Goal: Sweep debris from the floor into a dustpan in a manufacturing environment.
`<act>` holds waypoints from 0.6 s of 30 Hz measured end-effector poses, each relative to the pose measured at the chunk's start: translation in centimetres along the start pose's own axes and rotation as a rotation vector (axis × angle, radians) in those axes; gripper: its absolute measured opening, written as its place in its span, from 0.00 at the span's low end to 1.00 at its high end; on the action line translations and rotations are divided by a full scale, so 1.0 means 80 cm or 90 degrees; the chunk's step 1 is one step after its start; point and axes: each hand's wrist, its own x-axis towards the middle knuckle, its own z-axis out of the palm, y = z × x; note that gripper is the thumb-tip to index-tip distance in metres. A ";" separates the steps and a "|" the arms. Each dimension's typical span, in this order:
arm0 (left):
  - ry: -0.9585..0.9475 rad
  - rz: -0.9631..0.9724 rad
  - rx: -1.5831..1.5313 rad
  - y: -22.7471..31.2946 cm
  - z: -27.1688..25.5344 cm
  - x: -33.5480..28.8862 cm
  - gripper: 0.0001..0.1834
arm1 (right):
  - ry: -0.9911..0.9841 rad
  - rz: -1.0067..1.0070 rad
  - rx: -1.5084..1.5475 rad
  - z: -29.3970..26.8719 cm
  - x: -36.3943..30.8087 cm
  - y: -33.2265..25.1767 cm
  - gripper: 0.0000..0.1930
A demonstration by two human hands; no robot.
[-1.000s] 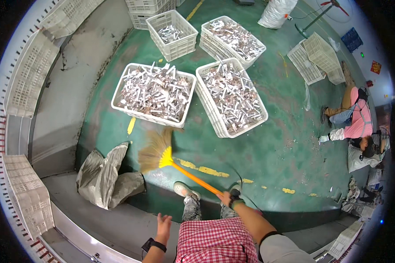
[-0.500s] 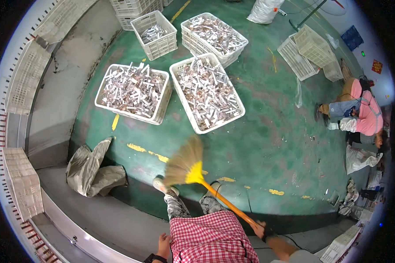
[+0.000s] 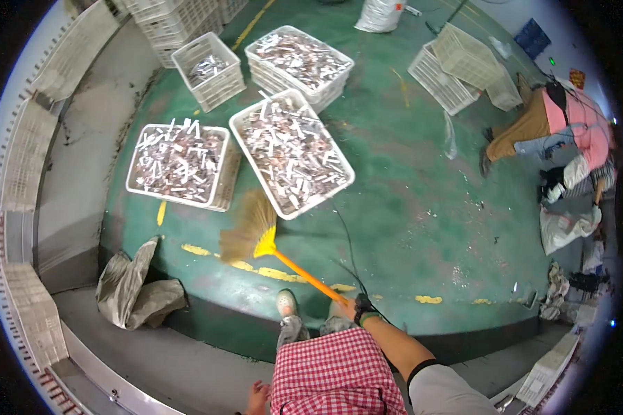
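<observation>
- The person's right hand (image 3: pixel 344 309) is closed around the orange handle of the broom (image 3: pixel 270 242), low in view just ahead of their shoe (image 3: pixel 286 303).
- The broom's straw head now lies on the green floor (image 3: pixel 408 207) just short of the nearest white crate (image 3: pixel 292 153), almost touching its near edge; half a second ago it was closer to the feet and pointed less toward the crates.
- The left hand (image 3: pixel 258 399) hangs by the checked apron at the bottom edge, holding nothing that I can see; whether its fingers are curled or loose I cannot tell.
- A second full crate (image 3: pixel 180 164) sits to the left of the first, and both appear lower in view than before.
- A grey sack (image 3: pixel 135 287) lies crumpled on the left, near the kerb.
- Another person (image 3: pixel 561 128) crouches far right, well apart.
</observation>
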 end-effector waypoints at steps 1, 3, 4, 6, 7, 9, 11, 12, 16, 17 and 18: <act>0.002 0.002 0.003 0.008 0.006 -0.007 0.22 | -0.037 0.034 0.028 0.002 -0.019 0.023 0.30; 0.016 0.006 0.168 0.025 0.026 -0.001 0.23 | 0.016 0.022 0.149 0.023 -0.044 0.119 0.29; 0.045 0.035 0.187 0.020 0.027 0.000 0.22 | -0.020 0.039 0.138 -0.005 -0.060 0.126 0.29; 0.108 0.038 0.202 0.001 0.026 0.012 0.22 | -0.088 0.090 0.042 -0.071 -0.074 0.166 0.29; 0.155 0.028 0.223 -0.009 0.035 0.020 0.23 | -0.122 0.136 -0.038 -0.083 -0.070 0.215 0.29; 0.159 0.024 0.233 -0.029 0.066 0.021 0.23 | -0.134 0.178 -0.049 -0.138 -0.070 0.283 0.28; 0.153 0.023 0.241 -0.055 0.117 0.007 0.24 | -0.084 0.187 0.005 -0.143 -0.059 0.412 0.26; 0.166 0.013 0.234 -0.068 0.139 -0.008 0.24 | -0.034 0.201 -0.009 -0.168 -0.070 0.426 0.25; 0.158 0.041 0.235 -0.124 0.264 -0.011 0.22 | 0.118 0.259 -0.002 -0.221 -0.107 0.608 0.24; 0.150 0.029 0.229 -0.137 0.293 -0.008 0.22 | 0.190 0.313 0.006 -0.212 -0.116 0.679 0.22; 0.180 0.046 0.213 -0.154 0.311 -0.010 0.21 | 0.203 0.307 -0.050 -0.231 -0.124 0.685 0.23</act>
